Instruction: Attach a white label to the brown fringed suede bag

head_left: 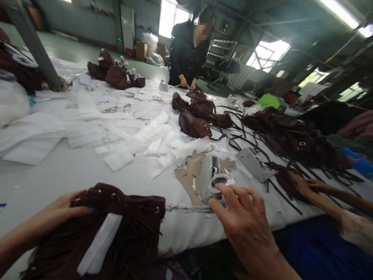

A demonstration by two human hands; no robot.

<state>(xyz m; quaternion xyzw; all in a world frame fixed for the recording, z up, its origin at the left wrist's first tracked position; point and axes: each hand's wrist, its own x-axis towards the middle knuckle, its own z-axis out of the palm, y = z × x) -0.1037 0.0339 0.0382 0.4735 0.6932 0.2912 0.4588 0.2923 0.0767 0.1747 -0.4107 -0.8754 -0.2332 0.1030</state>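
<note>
A dark brown fringed suede bag (125, 229) lies at the near edge of the white table (58, 171), with a white paper strip (100, 243) on top of it. My left hand (62, 212) grips the bag's upper left edge, fingers curled on it. My right hand (243, 217) is over the table edge with fingers spread, its tips touching a roll of clear tape (217, 186) that lies among beige card pieces (190, 175). A thin silvery strip (186, 209) runs from the bag towards the right hand.
White paper sheets and bags (122, 128) cover the table's middle. More brown bags (195, 116) and long straps (291, 140) lie at the centre and right. A co-worker's hands (305, 184) reach in from the right. Another person in black (188, 50) works at the far side.
</note>
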